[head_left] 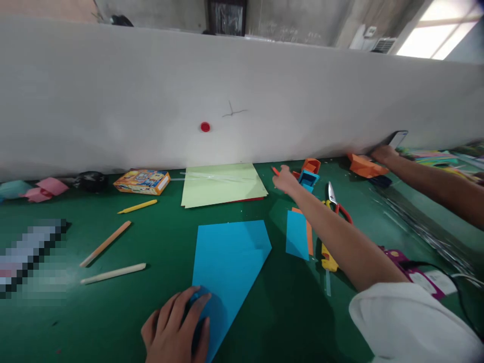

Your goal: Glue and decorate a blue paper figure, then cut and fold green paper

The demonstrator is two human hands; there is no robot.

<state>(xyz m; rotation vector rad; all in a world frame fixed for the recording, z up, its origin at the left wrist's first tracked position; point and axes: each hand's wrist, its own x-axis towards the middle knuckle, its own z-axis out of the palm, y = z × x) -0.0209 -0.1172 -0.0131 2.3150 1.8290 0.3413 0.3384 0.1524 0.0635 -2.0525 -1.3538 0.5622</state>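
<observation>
A blue sheet of paper [230,262] with one slanted edge lies flat in front of me. My left hand [177,322] rests on its lower left edge, fingers bent and apart, fingertips touching the paper. My right arm stretches forward to the back of the table. There my right hand [286,180] is closed on a slim red-orange stick [276,171], whose exact kind I cannot make out. Just right of that hand stand a small orange folded paper box [312,165] and a blue folded paper box [309,178]. Smaller blue paper pieces [297,235] lie beneath my forearm.
Pale green sheets [223,186] lie at the back. Scissors [333,196] and a yellow glue gun [328,259] sit right. Leftward are an orange carton [142,181], a yellow pen [138,206] and two sticks [113,274]. Another person's arm [434,176] reaches in at right, near a phone [397,138].
</observation>
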